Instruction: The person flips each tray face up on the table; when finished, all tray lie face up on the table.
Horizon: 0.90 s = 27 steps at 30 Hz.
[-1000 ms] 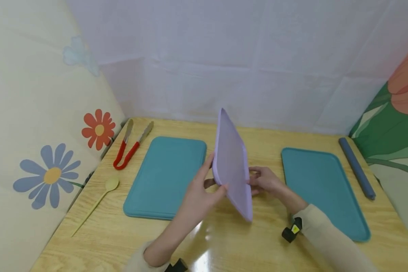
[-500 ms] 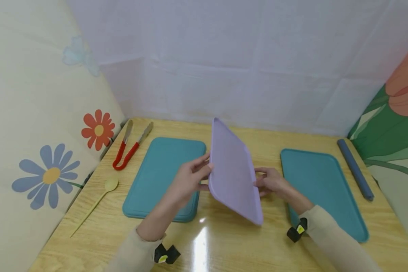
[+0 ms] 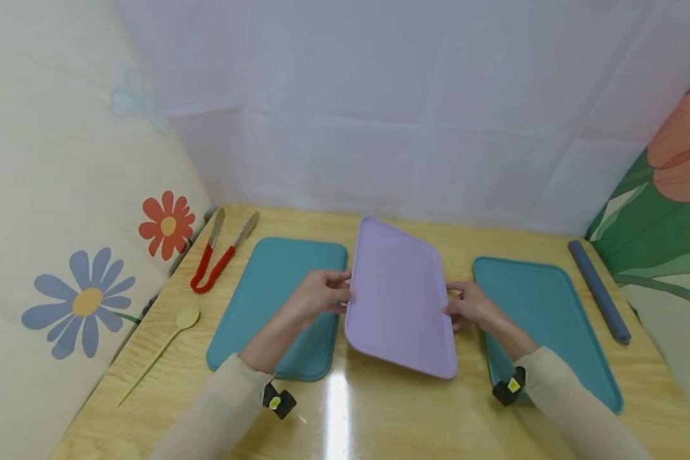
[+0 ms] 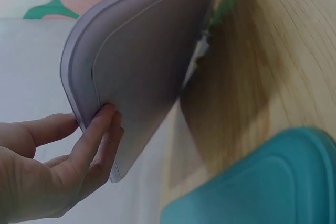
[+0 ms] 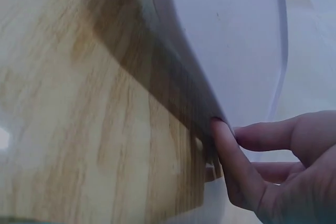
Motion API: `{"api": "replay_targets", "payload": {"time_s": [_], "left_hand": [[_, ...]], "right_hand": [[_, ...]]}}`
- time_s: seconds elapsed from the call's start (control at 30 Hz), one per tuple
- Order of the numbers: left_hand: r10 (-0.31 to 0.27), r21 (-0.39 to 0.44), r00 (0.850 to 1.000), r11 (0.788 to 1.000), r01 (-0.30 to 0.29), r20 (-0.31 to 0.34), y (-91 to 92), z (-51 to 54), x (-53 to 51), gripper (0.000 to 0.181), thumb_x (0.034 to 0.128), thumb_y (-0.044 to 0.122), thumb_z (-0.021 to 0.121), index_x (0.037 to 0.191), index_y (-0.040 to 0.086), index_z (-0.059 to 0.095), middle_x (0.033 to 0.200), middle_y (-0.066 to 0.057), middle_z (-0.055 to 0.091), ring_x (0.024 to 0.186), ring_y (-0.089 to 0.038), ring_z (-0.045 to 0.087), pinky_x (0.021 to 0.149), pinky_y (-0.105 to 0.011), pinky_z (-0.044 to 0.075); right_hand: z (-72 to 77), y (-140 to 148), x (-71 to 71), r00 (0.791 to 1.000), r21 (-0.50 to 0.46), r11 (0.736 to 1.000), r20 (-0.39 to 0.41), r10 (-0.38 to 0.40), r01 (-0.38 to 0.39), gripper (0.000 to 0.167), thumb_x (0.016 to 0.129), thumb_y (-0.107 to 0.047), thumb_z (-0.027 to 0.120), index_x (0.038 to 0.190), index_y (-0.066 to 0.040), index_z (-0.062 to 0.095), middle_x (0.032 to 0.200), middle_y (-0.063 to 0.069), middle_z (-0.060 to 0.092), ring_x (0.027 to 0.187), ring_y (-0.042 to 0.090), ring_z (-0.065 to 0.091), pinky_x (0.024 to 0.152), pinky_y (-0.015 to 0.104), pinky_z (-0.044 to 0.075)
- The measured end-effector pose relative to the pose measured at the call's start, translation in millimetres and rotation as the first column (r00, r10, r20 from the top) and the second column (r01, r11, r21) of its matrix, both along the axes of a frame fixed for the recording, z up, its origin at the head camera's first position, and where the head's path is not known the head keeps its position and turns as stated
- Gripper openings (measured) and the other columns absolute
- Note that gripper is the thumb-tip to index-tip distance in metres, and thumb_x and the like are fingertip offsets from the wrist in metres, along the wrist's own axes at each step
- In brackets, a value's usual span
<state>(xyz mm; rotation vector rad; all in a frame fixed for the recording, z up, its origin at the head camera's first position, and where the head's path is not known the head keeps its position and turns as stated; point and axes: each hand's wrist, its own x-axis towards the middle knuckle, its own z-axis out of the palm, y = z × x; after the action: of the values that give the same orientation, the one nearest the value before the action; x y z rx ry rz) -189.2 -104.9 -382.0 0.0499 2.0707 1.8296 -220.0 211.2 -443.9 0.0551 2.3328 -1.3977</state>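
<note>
Left hand [image 3: 319,295] of the person, gripping the left long edge of a purple tray [image 3: 399,300]: the forearm runs up from the lower left in a pale sleeve [image 3: 215,406], passing over the left teal tray [image 3: 259,287]. As seen from the left wrist, the hand is pinched on the rim, its fingers [image 4: 89,142] bent, with fingertips against the tray's underside and a digit on the other side of the rim. Right hand [image 3: 473,306], opposite, has its forearm angled in from the lower right, crossing the near edge of the right teal tray [image 3: 543,319]. Its thumb and fingers are likewise pinched on the purple tray's right long edge, one digit on each side of the rim in the right wrist view. The purple tray is held between the two teal ones, slanted above the wooden table [image 3: 402,421] with its left edge the higher; whether its lower edge touches the wood cannot be told.
</note>
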Motion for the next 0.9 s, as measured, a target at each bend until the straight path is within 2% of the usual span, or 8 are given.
{"api": "replay_targets", "payload": {"time_s": [0.23, 0.43, 0.5, 0.6, 0.67, 0.73, 0.83, 0.9], "left_hand": [[0.022, -0.097, 1.0, 0.995, -0.022, -0.002, 5.4, -26.5, -14.7, 0.047, 0.0897, -0.007, 0.06, 0.135, -0.012, 0.047, 0.099, -0.022, 0.065, 0.081, -0.021, 0.066, 0.075, -0.039, 0.058], [-0.021, -0.212, 0.997, 0.977, 0.004, -0.074, 14.1, -45.1, -22.2, 0.044, 0.084, -0.015, 0.054, 0.128, -0.018, 0.05, 0.088, -0.026, 0.067, 0.061, -0.016, 0.061, 0.059, -0.033, 0.057], [-0.047, -0.288, 0.991, 0.958, 0.008, -0.126, 16.3, -51.0, -23.0, 0.041, 0.0802, -0.016, 0.053, 0.121, -0.019, 0.055, 0.079, -0.023, 0.068, 0.053, -0.014, 0.059, 0.052, -0.029, 0.055], [-0.107, -0.415, 0.971, 0.91, 0.008, -0.215, 19.6, -58.0, -23.8, 0.025, 0.0744, -0.017, 0.052, 0.094, -0.017, 0.067, 0.058, -0.01, 0.061, 0.043, -0.011, 0.051, 0.042, -0.022, 0.047], [-0.154, -0.495, 0.944, 0.869, -0.01, -0.291, 21.6, -61.1, -24.5, 0.017, 0.0707, -0.016, 0.051, 0.072, -0.009, 0.066, 0.048, -0.001, 0.05, 0.039, -0.008, 0.046, 0.039, -0.019, 0.04], [-0.191, -0.561, 0.916, 0.827, -0.043, -0.352, 23.7, -62.5, -25.5, 0.018, 0.069, -0.015, 0.051, 0.058, -0.003, 0.058, 0.045, 0.003, 0.042, 0.04, -0.009, 0.042, 0.04, -0.018, 0.034], [-0.217, -0.618, 0.884, 0.78, -0.098, -0.414, 26.7, -63.1, -26.0, 0.023, 0.0693, -0.014, 0.052, 0.052, 0.002, 0.052, 0.048, 0.001, 0.045, 0.044, -0.014, 0.044, 0.041, -0.021, 0.034], [-0.218, -0.642, 0.884, 0.758, -0.113, -0.413, 28.9, -62.0, -25.1, 0.025, 0.071, -0.014, 0.053, 0.053, 0.002, 0.051, 0.051, -0.002, 0.046, 0.047, -0.017, 0.045, 0.041, -0.022, 0.034]], "right_hand": [[-3.1, 9, -9.4, 0.999, 0.065, 0.998, -0.029, -0.016, 0.018, 0.068, 0.08, 0.01, 0.059, 0.142, 0.013, 0.033, 0.078, 0.016, 0.056, 0.056, 0.016, 0.062, 0.05, 0.032, 0.056], [-1.6, 12, -15.4, 0.999, 0.127, 0.992, -0.026, -0.022, 0.025, 0.071, 0.078, 0.011, 0.059, 0.143, 0.013, 0.031, 0.075, 0.017, 0.059, 0.058, 0.018, 0.063, 0.051, 0.034, 0.057], [-1.3, 12, -16.1, 0.999, 0.156, 0.987, -0.037, -0.022, 0.027, 0.071, 0.078, 0.011, 0.059, 0.143, 0.013, 0.032, 0.072, 0.015, 0.06, 0.057, 0.018, 0.063, 0.051, 0.034, 0.057], [-0.5, 12, -17.2, 0.998, 0.203, 0.979, -0.061, -0.004, 0.017, 0.07, 0.077, 0.011, 0.06, 0.141, 0.014, 0.034, 0.068, 0.016, 0.061, 0.055, 0.019, 0.064, 0.05, 0.034, 0.057], [0.2, 12, -18.2, 0.997, 0.237, 0.972, -0.075, 0.009, 0.009, 0.068, 0.077, 0.01, 0.06, 0.14, 0.014, 0.035, 0.069, 0.016, 0.063, 0.055, 0.02, 0.064, 0.049, 0.034, 0.057], [1.5, 11, -19.3, 0.997, 0.267, 0.964, -0.08, 0.021, 0.001, 0.067, 0.078, 0.01, 0.061, 0.14, 0.015, 0.036, 0.073, 0.018, 0.065, 0.056, 0.02, 0.065, 0.048, 0.034, 0.057], [4.0, 10, -20.1, 0.996, 0.3, 0.954, -0.08, 0.036, -0.01, 0.066, 0.078, 0.01, 0.061, 0.14, 0.016, 0.035, 0.079, 0.02, 0.066, 0.056, 0.02, 0.066, 0.048, 0.033, 0.056], [5.1, 10, -20.0, 0.995, 0.299, 0.954, -0.085, 0.048, -0.02, 0.067, 0.078, 0.01, 0.06, 0.139, 0.017, 0.034, 0.08, 0.022, 0.066, 0.055, 0.021, 0.066, 0.048, 0.033, 0.056]]}}
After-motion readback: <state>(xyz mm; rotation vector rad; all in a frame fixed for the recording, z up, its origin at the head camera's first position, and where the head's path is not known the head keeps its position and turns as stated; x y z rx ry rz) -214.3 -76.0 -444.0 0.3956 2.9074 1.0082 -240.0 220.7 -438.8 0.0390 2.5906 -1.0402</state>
